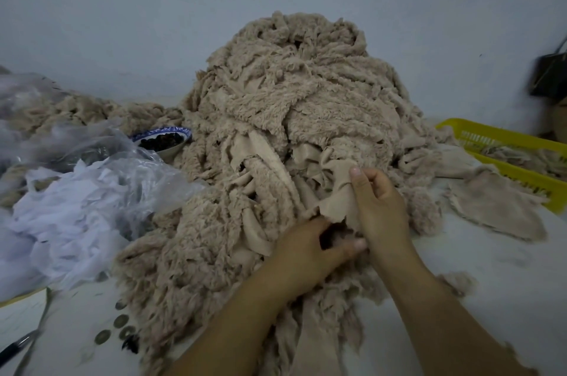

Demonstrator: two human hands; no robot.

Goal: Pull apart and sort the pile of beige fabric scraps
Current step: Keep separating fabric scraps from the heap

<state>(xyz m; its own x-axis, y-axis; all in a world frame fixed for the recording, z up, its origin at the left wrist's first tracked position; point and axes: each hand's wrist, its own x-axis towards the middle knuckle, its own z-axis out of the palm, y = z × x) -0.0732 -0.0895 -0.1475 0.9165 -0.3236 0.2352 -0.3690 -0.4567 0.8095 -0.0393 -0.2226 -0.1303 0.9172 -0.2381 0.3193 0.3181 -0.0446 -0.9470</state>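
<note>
A tall pile of beige fluffy fabric scraps (pixel 285 105) fills the middle of the white table and spills toward me. At its front, my right hand (pixel 379 203) pinches a smooth beige scrap (pixel 339 191), thumb raised on its upper edge. Just below, my left hand (pixel 310 248) grips the lower part of the same scrap, fingers curled into the fluff. One flat beige scrap (pixel 497 207) lies apart to the right of the pile.
A yellow plastic basket (pixel 503 157) with a few scraps stands at the right. Clear plastic bags and white fabric (pixel 67 200) crowd the left, behind them a blue-rimmed bowl (pixel 164 142) of dark pieces. Coins (pixel 119 326) and scissors (pixel 18 345) lie front left.
</note>
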